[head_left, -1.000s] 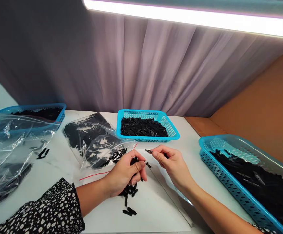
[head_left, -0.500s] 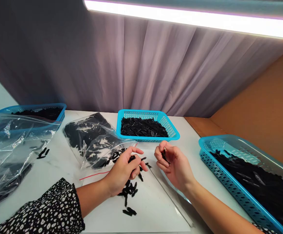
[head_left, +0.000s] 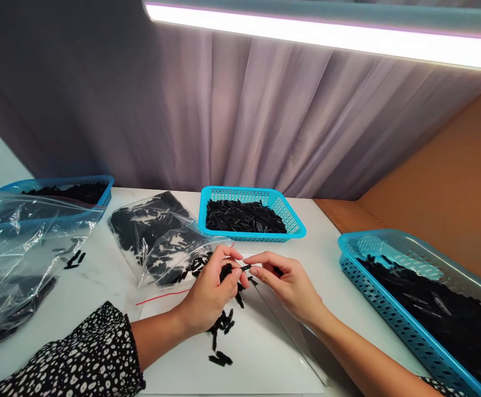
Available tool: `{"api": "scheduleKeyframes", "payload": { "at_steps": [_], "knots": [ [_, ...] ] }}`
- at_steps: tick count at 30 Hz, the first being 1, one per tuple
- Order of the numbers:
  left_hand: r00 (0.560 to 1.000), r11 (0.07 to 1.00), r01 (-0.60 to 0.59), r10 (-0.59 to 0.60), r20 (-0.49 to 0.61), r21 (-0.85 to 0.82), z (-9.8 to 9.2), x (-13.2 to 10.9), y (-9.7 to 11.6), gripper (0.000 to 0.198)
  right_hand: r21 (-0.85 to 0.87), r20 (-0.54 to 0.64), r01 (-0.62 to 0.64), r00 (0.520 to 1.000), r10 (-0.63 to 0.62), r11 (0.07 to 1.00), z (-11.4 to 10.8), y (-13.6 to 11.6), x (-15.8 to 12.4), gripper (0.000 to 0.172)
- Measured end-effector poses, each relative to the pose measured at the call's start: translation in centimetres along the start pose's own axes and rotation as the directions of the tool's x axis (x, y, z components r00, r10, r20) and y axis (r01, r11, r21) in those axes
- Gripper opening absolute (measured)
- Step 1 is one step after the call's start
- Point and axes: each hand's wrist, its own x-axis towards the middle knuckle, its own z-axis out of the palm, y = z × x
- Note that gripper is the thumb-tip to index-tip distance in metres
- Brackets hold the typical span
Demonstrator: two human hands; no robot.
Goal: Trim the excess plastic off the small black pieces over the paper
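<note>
My left hand (head_left: pixel 207 289) is closed around several small, flat black pieces, with one thin black strip (head_left: pixel 245 268) sticking out past its fingertips. At the outer end of that strip, the thumb and forefinger of my right hand (head_left: pixel 292 284) come together on it. Something dark also shows among the curled fingers of my right hand. Below my hands, loose black pieces (head_left: pixel 220 358) lie on a white board (head_left: pixel 265 353). Just behind my left hand is a clear zip bag (head_left: pixel 170 242) with a red seal line, holding more black pieces near its mouth.
A blue basket (head_left: pixel 294 227) of black strips stands behind my hands. A larger blue basket (head_left: pixel 389 300) is at the right, another (head_left: pixel 107 193) at the back left. A big clear bag (head_left: pixel 25 237) lies at the left, beside stray pieces (head_left: pixel 74 260). A lamp (head_left: pixel 327 33) hangs above.
My right hand has moved left to meet my left hand, and its thumb and forefinger have closed on the strip's end. My left hand has stayed almost in place.
</note>
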Motion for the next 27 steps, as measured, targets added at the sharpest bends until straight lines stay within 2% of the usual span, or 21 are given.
{"api": "scheduleKeyframes", "payload": {
  "at_steps": [5,9,13,22,27],
  "knots": [
    [0.999,0.998,0.04,-0.04,-0.003,-0.053,0.2,0.0,0.2,0.026,0.009,-0.046,0.033,0.998,-0.032,0.999,0.2,-0.3,0.0,0.02],
    [0.995,0.995,0.098,-0.098,-0.011,-0.019,0.1,-0.1,0.2,0.03,0.079,-0.128,-0.05,0.99,0.06,0.996,0.1,-0.5,0.1,0.019],
    [0.992,0.992,0.126,-0.125,-0.026,0.01,0.0,-0.2,0.4,0.035,0.182,-0.151,-0.087,0.982,0.116,0.979,0.2,-0.5,0.2,0.023],
    [0.968,0.907,0.241,-0.251,0.017,-0.346,-0.2,0.2,1.3,0.013,0.253,-0.165,-0.086,0.978,0.13,0.964,0.3,-0.5,0.3,0.024],
    [0.971,0.892,0.234,-0.236,0.042,-0.387,-0.2,0.0,1.5,0.02,0.335,-0.124,-0.108,0.98,0.158,0.936,0.3,-0.6,0.2,0.026]
  ]
}}
